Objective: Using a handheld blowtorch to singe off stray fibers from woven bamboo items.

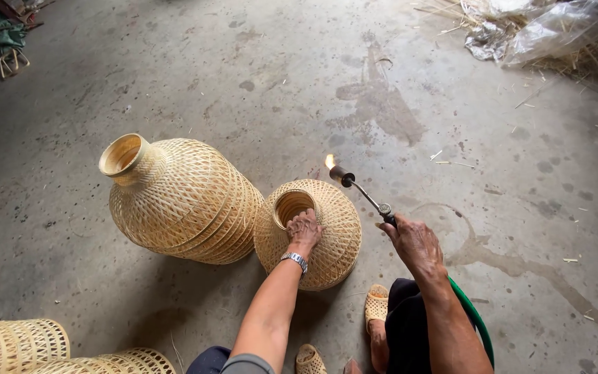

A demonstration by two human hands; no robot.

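Your left hand grips the neck rim of the smaller woven basket on the concrete floor. Just right of that basket, your right hand holds a lit gas torch. A larger woven basket touches its left side.

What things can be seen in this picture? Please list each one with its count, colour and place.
small woven basket: one, pale straw, floor centre, under the left hand
stack of woven baskets: one stack, pale straw, lying tilted to the left of the small one
more woven baskets: at least two, pale straw, bottom left corner
gas torch: one, dark metal, lit, flame near the small basket's rim
green hose: one, by the right arm
plastic sheet and straw scraps: one heap, clear and tan, top right
concrete floor: grey, stained
sandals: two, woven tan, bottom centre
wristwatch: one, silver, left wrist
left hand: on the basket's neck
right hand: grip on the torch
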